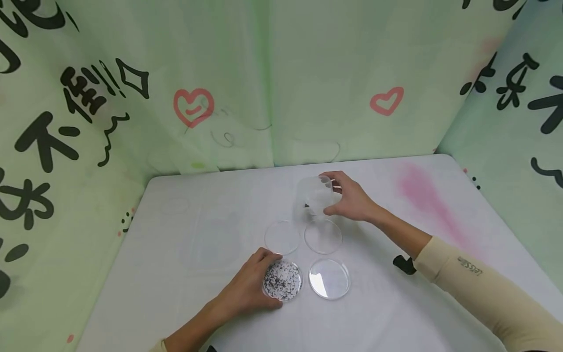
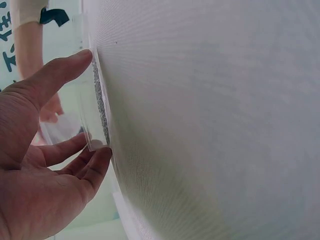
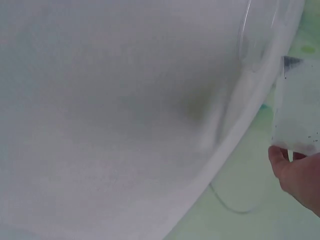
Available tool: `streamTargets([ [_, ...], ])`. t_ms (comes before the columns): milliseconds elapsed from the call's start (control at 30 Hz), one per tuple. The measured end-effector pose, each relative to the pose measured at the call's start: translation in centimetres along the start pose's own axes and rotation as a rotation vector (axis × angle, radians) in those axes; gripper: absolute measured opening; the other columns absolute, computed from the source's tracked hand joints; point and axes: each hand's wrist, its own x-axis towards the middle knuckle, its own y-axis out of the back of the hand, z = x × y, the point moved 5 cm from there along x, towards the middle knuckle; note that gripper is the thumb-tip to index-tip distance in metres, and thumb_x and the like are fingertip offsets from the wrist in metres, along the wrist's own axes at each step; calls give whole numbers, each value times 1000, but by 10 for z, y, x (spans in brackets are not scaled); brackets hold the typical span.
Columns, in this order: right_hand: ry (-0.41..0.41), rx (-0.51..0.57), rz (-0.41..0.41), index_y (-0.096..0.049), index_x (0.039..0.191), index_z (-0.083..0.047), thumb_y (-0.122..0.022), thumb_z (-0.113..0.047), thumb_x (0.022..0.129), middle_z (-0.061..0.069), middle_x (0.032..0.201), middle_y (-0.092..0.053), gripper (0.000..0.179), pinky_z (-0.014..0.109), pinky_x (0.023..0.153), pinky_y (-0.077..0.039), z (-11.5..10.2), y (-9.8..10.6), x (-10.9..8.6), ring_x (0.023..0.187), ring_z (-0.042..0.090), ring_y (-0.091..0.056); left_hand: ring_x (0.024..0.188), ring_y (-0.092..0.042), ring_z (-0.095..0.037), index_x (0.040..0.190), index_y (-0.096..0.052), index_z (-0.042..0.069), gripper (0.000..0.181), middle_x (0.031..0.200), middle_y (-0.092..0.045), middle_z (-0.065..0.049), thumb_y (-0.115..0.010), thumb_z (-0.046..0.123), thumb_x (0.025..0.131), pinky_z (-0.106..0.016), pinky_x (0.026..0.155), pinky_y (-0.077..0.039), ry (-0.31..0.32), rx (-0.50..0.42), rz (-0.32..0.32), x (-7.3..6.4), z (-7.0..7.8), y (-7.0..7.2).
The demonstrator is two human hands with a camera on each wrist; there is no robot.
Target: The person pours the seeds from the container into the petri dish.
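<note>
A round clear petri dish (image 1: 283,280) full of black and white granules sits on the white table. My left hand (image 1: 248,286) grips it at the rim, thumb on the near side and fingers on the far side. The left wrist view shows the dish (image 2: 101,105) edge-on, its granules in a thin layer. Farther back, my right hand (image 1: 349,198) holds a translucent plastic container (image 1: 314,193) above the table. Some dark granules lie in one corner of this container (image 3: 300,110) in the right wrist view.
Beside the filled dish stands a clear dish (image 1: 329,278). Behind are two more clear round pieces, one left (image 1: 282,236) and one right (image 1: 323,236). The white table (image 1: 198,234) meets a green curtain (image 1: 308,98) at the back. A pink stain marks its right side.
</note>
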Motion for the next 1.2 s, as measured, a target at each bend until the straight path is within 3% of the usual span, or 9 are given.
streamTargets([
  [167, -108, 117, -54, -39, 154, 0, -79, 3, 78, 22, 156, -43, 86, 53, 121, -36, 16, 1, 12, 145, 45, -43, 117, -57, -20, 140, -59, 6, 92, 129, -55, -3, -100, 21, 59, -41, 104, -53, 3, -12, -5, -2, -1, -2],
  [333, -145, 187, -78, -37, 155, 1, -77, 4, 78, 25, 156, -42, 87, 56, 120, -36, 29, -1, 14, 148, 45, -40, 117, -57, -18, 141, -59, 8, 92, 129, -54, -1, -100, 22, 60, -40, 104, -53, 15, -14, -9, -3, -2, -3],
  [533, -171, 220, -93, -35, 156, 0, -77, 3, 78, 23, 158, -41, 88, 57, 116, -42, 39, -4, 13, 148, 45, -40, 117, -57, -19, 142, -58, 7, 93, 129, -54, -2, -100, 22, 60, -41, 105, -53, 16, -15, -17, -5, 0, -3],
  [800, -198, 207, -111, -32, 158, -3, -77, 1, 80, 22, 157, -45, 90, 44, 103, -50, 48, -1, 16, 142, 45, -49, 118, -57, -20, 142, -58, 8, 93, 130, -54, -2, -100, 22, 61, -42, 104, -53, 6, -14, -3, -2, 0, -1],
  [900, -187, 206, -134, -27, 160, -4, -79, 1, 80, 23, 160, -39, 95, 52, 111, -46, 46, 1, 17, 147, 46, -42, 118, -57, -19, 143, -57, 9, 93, 130, -54, -1, -100, 24, 61, -41, 105, -53, 14, -9, -3, -1, -1, -1],
  [1033, -137, 132, -136, -16, 164, -6, -84, -2, 80, 23, 165, -29, 109, 60, 124, -26, 37, 8, 15, 156, 44, -25, 119, -56, -18, 144, -57, 10, 94, 131, -54, -1, -99, 25, 62, -40, 106, -52, 23, -5, -9, 0, -2, -2],
  [1133, -55, 54, -56, -17, 165, -8, -87, -3, 78, 22, 166, -28, 112, 60, 127, -18, 23, 18, 12, 157, 41, -21, 119, -57, -18, 144, -57, 10, 94, 131, -54, -1, -99, 25, 62, -41, 106, -52, 26, -3, -7, 0, -3, -2],
  [1200, 26, 15, 33, -25, 163, -8, -86, -2, 77, 20, 163, -33, 105, 60, 125, -21, 10, 23, 9, 153, 40, -26, 119, -57, -19, 144, -57, 10, 93, 132, -54, -1, -99, 25, 62, -42, 106, -52, 31, -3, -6, 0, -3, -2],
])
